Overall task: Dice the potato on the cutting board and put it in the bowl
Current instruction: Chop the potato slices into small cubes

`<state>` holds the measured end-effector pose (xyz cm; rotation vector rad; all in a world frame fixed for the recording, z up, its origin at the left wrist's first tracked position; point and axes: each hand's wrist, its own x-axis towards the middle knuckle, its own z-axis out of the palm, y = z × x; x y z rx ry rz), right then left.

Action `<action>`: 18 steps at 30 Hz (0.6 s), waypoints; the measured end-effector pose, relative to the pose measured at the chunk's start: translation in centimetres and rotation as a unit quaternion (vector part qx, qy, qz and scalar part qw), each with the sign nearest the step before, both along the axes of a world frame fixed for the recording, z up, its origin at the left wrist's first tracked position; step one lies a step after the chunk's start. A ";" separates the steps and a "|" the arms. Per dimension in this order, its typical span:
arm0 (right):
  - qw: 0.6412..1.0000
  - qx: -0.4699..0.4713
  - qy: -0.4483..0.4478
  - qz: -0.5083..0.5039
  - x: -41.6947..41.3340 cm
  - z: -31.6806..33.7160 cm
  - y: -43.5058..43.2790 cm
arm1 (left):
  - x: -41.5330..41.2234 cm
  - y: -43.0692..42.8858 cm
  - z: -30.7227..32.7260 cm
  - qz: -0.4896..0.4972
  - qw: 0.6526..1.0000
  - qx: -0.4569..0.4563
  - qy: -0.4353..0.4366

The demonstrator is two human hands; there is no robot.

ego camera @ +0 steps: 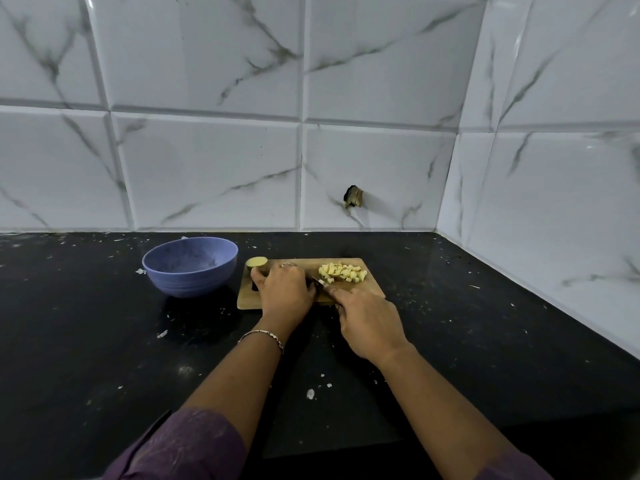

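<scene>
Bowl [190,282] stood L of cutting board [372,289]; pale dice [343,273] heaped on it, potato half [257,261] at L corner. Your R hand [367,323] gripped knife [318,281]; L hand [284,289] curled, hold unclear.

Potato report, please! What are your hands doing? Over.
Left hand down on cutting board, what's under it hidden. Right hand grips knife. Diced potato piled on board, none seen in bowl. Nothing in the way.
</scene>
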<state>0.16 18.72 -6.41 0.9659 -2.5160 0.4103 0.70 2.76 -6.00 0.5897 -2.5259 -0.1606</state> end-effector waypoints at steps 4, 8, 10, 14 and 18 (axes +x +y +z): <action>0.999 -0.029 -0.006 -0.017 -0.1 0.3 0.4 | 0.2 -0.2 0.2 -0.016 0.999 0.040 0.009; 0.996 -0.075 -0.029 -0.025 0.1 0.7 0.5 | 0.9 -0.8 1.0 -0.016 0.992 0.116 0.040; 0.996 -0.080 -0.041 -0.009 0.5 0.8 0.6 | 1.4 -1.6 1.3 -0.020 0.986 0.158 0.043; 0.997 -0.054 -0.054 0.024 1.2 1.2 0.9 | 2.3 -3.3 1.6 -0.026 0.973 0.229 0.032; 0.998 -0.049 -0.050 -0.006 0.9 1.2 1.0 | 2.7 -3.8 1.6 -0.063 0.962 0.265 0.002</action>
